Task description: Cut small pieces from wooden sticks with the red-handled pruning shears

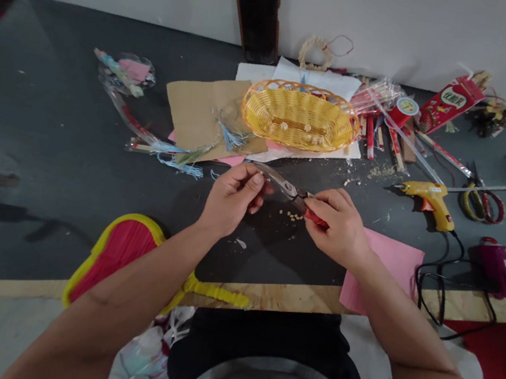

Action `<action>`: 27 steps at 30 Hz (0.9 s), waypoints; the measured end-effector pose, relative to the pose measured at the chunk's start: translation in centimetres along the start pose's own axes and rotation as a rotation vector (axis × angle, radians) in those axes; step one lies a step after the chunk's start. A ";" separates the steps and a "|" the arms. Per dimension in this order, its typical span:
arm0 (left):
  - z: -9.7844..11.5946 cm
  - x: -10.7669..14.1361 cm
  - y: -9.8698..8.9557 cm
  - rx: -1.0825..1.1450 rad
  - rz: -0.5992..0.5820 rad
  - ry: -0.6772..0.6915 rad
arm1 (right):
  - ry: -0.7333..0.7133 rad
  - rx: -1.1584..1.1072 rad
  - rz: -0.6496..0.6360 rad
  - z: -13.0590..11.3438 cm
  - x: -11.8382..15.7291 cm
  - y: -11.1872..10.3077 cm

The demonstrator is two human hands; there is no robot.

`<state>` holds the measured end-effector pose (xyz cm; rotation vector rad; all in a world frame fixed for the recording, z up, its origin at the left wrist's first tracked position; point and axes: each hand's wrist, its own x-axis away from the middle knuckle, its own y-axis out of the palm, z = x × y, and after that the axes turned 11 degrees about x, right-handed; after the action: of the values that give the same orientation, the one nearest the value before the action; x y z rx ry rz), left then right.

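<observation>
The person's right hand (337,225) is closed firmly around the red handles of a pair of metal shears (283,185), which slant across the front of the body above a dark tabletop (87,186). The left hand (231,200) is half closed just beneath the steel blades, its thumb and curled fingers close against them. It may be gripping the blades or something small beside them, but the view there is too poor to tell. A small scatter of pale crumbs (291,216) lies on the tabletop just below the shears. Pink paper (391,266) lies under the right wrist. Farther ahead, a woven yellow basket (294,135) holding a few similar pale bits sits beside kraft paper (197,116) and blue tassels (230,136). To the right rests a yellow hot glue gun (429,202), its black cord (434,274) running along the table near a purple box (501,269).
</observation>
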<state>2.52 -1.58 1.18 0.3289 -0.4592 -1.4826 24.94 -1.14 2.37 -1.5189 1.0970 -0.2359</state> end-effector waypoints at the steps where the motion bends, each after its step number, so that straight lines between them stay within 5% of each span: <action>1: 0.0 0.0 0.0 -0.002 0.000 -0.001 | -0.002 0.004 0.012 0.0 0.0 0.0; 12: 0.2 -0.1 0.3 0.048 -0.018 -0.001 | 0.120 -0.137 0.094 -0.6 -0.1 -1.2; 17: 0.3 0.1 0.5 0.054 -0.072 -0.018 | 0.466 -0.593 0.065 0.1 -0.1 -1.6; 22: 0.2 0.1 0.2 0.043 -0.065 -0.001 | 0.495 -0.924 0.002 0.5 0.1 -0.9; 27: 0.3 0.1 0.2 0.064 -0.059 -0.006 | 0.432 -0.704 0.029 0.6 0.0 -1.7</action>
<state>2.56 -1.63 1.59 0.3917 -0.5065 -1.5291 26.21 -0.96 3.63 -2.1320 1.6561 -0.1664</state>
